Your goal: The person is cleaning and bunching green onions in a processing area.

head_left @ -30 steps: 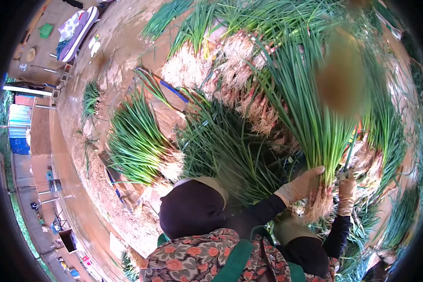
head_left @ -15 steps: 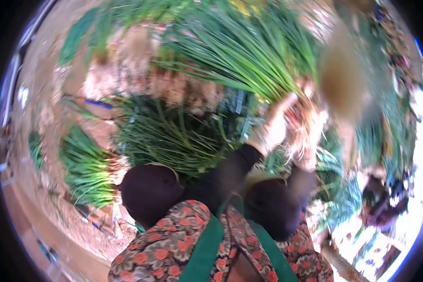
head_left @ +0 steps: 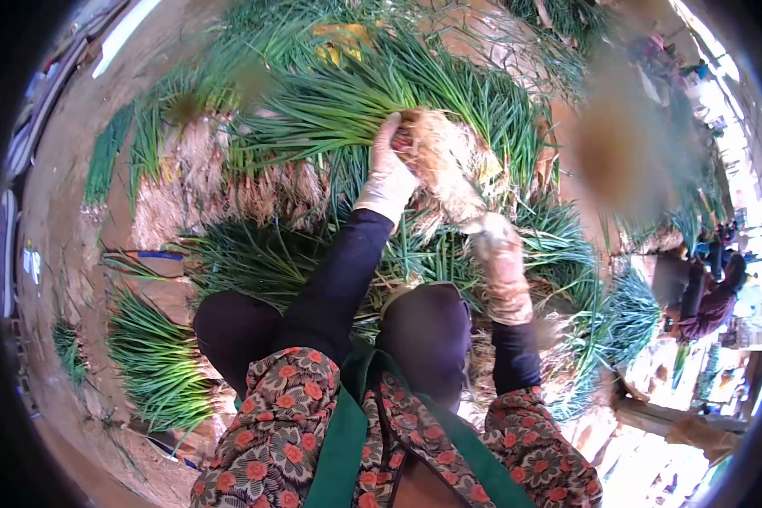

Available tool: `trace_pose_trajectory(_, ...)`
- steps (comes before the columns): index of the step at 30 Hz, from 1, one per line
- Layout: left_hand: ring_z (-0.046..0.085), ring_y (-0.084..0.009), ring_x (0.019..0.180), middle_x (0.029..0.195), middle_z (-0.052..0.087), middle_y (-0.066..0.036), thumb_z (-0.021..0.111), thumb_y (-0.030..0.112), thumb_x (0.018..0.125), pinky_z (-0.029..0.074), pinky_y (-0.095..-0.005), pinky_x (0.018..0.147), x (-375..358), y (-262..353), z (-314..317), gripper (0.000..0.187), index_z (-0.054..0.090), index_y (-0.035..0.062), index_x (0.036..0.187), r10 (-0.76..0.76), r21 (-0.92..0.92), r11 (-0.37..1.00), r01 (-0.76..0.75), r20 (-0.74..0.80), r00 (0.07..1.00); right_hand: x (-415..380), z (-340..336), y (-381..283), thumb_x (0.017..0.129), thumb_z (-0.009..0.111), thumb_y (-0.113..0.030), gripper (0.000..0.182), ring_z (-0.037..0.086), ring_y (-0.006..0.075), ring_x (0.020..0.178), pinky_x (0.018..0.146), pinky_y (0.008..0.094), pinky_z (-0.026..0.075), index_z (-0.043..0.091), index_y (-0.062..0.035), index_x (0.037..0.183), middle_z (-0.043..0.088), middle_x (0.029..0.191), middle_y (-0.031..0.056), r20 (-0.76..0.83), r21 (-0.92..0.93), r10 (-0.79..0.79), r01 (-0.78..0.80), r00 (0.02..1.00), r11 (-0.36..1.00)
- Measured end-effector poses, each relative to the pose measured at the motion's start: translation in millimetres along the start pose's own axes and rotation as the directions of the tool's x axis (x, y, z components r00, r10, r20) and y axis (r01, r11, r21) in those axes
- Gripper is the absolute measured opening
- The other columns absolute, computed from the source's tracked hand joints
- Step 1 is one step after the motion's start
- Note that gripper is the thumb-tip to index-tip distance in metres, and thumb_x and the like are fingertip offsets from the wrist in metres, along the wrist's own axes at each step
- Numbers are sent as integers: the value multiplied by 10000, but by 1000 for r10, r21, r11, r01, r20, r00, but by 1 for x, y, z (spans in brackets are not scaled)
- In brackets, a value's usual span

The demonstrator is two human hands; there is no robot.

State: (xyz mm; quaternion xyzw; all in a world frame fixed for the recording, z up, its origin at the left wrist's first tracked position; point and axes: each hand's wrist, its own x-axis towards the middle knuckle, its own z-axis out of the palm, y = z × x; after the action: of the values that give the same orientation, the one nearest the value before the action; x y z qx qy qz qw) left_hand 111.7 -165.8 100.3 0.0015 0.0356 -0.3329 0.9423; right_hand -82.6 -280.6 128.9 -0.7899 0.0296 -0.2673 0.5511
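My left hand (head_left: pixel 388 173), in a pale glove, is closed around a bunch of green onions (head_left: pixel 339 110) just above the roots. Long green leaves fan out to the left, and the pale, stringy roots (head_left: pixel 444 157) hang toward the lower right. My gloved right hand (head_left: pixel 498 254) is just below the root ends, its fingers curled and a little blurred. Whether it grips root strands or something small cannot be made out. More green onions (head_left: pixel 254 258) lie beneath and in front of my knees.
A row of onion bunches with roots toward me (head_left: pixel 178 186) lies at the upper left. Another bunch (head_left: pixel 157 364) rests at the lower left, near a blue-handled tool (head_left: pixel 159 255). At the far right, a person in dark clothing (head_left: pixel 711 296) is beside more onions (head_left: pixel 626 313).
The bunch and my left hand have moved left, and the roots now point to the lower right. My right hand has come down, away from the bunch's neck. The view has shifted too.
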Motion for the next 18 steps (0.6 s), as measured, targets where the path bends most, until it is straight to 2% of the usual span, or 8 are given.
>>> trace_pose_trajectory(2, 618, -248, 880, 992, 641, -88, 539, 407, 860, 514, -422, 796, -1, 35, -1, 387, 592, 82, 1064, 169, 178, 963, -204, 191, 967, -22, -43, -25, 947, 470, -231, 237, 426, 54, 475, 411, 197, 322, 596, -44, 870, 560, 693, 39, -15, 409, 305, -272, 952, 871)
trace_pose_trajectory(5, 616, -249, 887, 999, 638, -89, 537, 408, 862, 512, -424, 800, -39, 86, 20, 390, 589, 83, 1071, 228, 278, 922, -268, 169, 959, -50, -93, -23, 903, 557, -256, 258, 588, 171, 770, 705, 304, 479, 617, -19, 984, 618, 873, 101, 250, 492, 414, -483, 875, 724)
trace_pose_trajectory(7, 615, -250, 891, 1004, 636, -89, 535, 409, 863, 511, -425, 802, -74, 113, 29, 392, 586, 83, 1075, 241, 345, 896, -280, 151, 959, -71, -100, 36, 850, 632, -322, 465, 532, 265, 1148, 985, 373, 394, 555, -1, 1177, 575, 1174, 196, 385, -538, 587, -343, 712, 770)
trace_pose_trajectory(8, 614, -250, 893, 1007, 635, -89, 534, 409, 863, 511, -426, 804, -93, 124, 34, 393, 585, 83, 1077, 247, 376, 882, -284, 144, 958, -48, -83, 15, 828, 664, -311, 530, 538, 289, 1138, 975, 350, 404, 511, -39, 1256, 552, 1227, 191, 436, -894, 757, 139, 487, 426)
trace_pose_trajectory(10, 613, -251, 897, 1011, 633, -90, 532, 409, 864, 510, -427, 806, -131, 142, 38, 395, 583, 83, 1082, 262, 436, 852, -290, 125, 957, -35, -72, 30, 864, 621, -269, 423, 577, 298, 1072, 917, 365, 454, 546, -30, 1206, 564, 1202, 205, 504, -459, 181, 85, 844, 884)
trace_pose_trajectory(16, 609, -253, 909, 1025, 628, -91, 527, 411, 868, 506, -432, 813, -199, 160, 41, 401, 576, 84, 1096, 282, 540, 793, -282, 85, 956, 82, 56, -42, 895, 585, -378, 565, 526, 193, 1123, 922, 309, 449, 461, 4, 1292, 578, 1200, 150, 616, 98, -5, -71, 787, 993)
trace_pose_trajectory(17, 608, -253, 911, 1028, 627, -91, 526, 411, 868, 506, -432, 815, -205, 162, 40, 402, 574, 85, 1098, 280, 548, 789, -277, 81, 957, 88, 91, -49, 885, 611, -295, 532, 577, 150, 997, 777, 272, 507, 455, -4, 1303, 593, 1165, 111, 604, 270, -104, -79, 790, 960)
trace_pose_trajectory(18, 607, -254, 913, 1030, 626, -91, 525, 411, 869, 505, -433, 816, -207, 156, 42, 403, 573, 85, 1100, 272, 547, 792, -270, 79, 959, 89, 104, -53, 853, 627, -178, 505, 587, 97, 830, 636, 224, 503, 462, -1, 1296, 606, 1098, 71, 767, 378, -56, -379, 640, 845)
